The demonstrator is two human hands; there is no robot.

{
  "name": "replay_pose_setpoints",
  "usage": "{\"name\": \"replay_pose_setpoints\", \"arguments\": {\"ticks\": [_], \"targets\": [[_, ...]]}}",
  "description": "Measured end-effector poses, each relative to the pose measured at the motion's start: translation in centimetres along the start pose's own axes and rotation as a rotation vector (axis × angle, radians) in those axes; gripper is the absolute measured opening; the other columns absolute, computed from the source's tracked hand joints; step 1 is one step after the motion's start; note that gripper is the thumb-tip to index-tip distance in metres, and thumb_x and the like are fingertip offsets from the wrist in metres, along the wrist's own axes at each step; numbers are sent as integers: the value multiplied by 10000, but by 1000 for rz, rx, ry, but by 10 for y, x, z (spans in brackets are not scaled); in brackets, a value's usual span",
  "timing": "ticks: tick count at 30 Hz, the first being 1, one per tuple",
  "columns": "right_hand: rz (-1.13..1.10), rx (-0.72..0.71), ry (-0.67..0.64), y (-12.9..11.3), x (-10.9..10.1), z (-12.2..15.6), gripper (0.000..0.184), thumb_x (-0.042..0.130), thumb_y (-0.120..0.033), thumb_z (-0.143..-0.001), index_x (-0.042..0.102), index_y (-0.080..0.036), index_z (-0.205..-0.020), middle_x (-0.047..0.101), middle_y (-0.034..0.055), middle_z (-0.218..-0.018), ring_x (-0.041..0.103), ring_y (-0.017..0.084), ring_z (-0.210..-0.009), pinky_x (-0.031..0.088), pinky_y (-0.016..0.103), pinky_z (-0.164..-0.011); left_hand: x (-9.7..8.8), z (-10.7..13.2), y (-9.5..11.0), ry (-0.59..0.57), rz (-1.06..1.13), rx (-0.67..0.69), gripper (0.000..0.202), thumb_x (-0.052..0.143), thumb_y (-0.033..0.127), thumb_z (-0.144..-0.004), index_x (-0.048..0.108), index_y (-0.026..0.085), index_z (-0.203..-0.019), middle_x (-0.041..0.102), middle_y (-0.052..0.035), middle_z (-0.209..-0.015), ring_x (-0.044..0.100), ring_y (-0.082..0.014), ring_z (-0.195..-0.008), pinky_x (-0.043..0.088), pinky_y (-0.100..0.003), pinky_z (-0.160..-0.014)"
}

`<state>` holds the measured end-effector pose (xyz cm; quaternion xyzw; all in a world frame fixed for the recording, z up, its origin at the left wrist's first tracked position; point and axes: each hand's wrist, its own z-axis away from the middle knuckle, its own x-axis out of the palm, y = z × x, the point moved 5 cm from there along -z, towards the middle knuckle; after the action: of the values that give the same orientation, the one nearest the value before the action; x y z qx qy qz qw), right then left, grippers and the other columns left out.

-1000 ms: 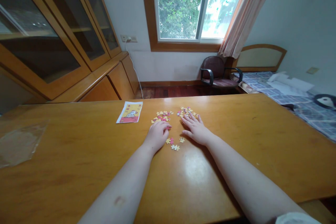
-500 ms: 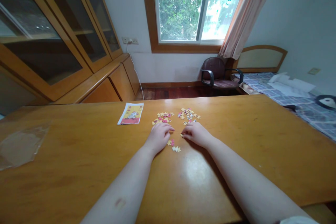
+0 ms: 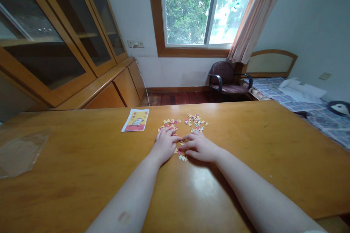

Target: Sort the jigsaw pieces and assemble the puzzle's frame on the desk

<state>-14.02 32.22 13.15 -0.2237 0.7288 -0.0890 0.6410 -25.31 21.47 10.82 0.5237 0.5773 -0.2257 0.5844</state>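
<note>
My left hand [image 3: 166, 142] lies low over the table, fingers stretched and spread. Its fingertips reach the near edge of a pile of yellow and pink jigsaw pieces [image 3: 171, 121], partly hiding it. Opposite it, my right hand [image 3: 201, 147] has its fingers apart, and the fingertips of both hands almost meet. Below that gap lie a few jigsaw pieces, among them a pale joined group [image 3: 182, 158] and a yellow piece [image 3: 176, 151] beside a pink one. Right fingers partly cover these. A second pile of jigsaw pieces [image 3: 196, 120] sits beyond my right hand.
A picture card [image 3: 136, 120] with a white animal on yellow and pink lies left of the piles. Farther left is a clear plastic bag [image 3: 23, 153] on the wooden table [image 3: 90, 156]. Beyond the table stand an armchair [image 3: 222, 76], a bed and a glass-fronted cabinet.
My right hand has moved left toward my left hand, its fingers spreading from a pinch near a small piece. That piece now lies between the hands. My left hand has barely shifted.
</note>
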Motion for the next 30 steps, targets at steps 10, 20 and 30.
{"name": "replay_pose_setpoints", "arguments": {"ticks": [10,20,30], "targets": [[61,26,-62,-7,1,-1,306,608,-484,-829,700,-335,-1080,591,50,-932,450,211,-909,317,406,-893,3,1,5,-54,70,70,385,523,103,-761,735,353,-964,578,-8,-1291,387,-272,-1280,211,-581,-1104],[175,206,89,27,-9,3,291,513,-430,-906,735,-243,-924,609,57,-840,489,199,-894,331,378,-870,-13,-2,-9,103,36,-57,299,528,94,-749,750,292,-781,677,-24,-1088,495,-265,-1169,323,-523,-1065],[-28,5,13,1,-3,1,249,658,-444,-804,724,-262,-961,653,35,-898,555,185,-898,355,357,-912,-7,2,-6,36,11,28,315,617,236,-745,671,293,-1051,553,-42,-1312,384,-292,-1298,210,-553,-1118]]}}
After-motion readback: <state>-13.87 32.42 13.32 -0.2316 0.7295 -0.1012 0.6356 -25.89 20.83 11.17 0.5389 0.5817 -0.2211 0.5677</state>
